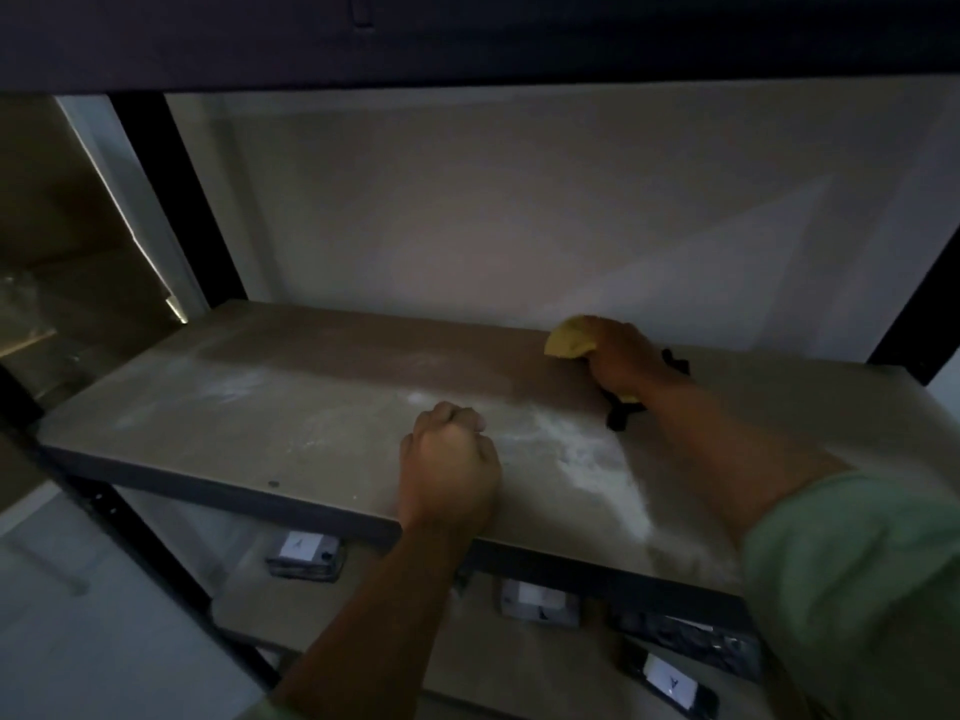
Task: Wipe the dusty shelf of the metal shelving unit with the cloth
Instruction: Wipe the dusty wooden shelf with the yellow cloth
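Hands, two of them, work at one dusty shelf of a dark metal shelving unit in a dim room. One yellow cloth sits bunched at the back of the shelf, right of centre, close to the pale wall. The right hand has its grip closed around that cloth and presses it onto the board. A black strap shows at the right wrist. The left hand rests near the front edge as a loose fist; its grip is closed on nothing that can be seen. Two bare forearms reach in, and one pale green sleeve covers the right upper arm. White dust lies in streaks across the front half of the shelf, thickest between the two hands; the strip along the back looks darker and cleaner. On the lower shelf beneath lie at least three small dark packets, each with a white label: one at the left, one in the middle, one at the right. What they hold cannot be made out in the gloom.
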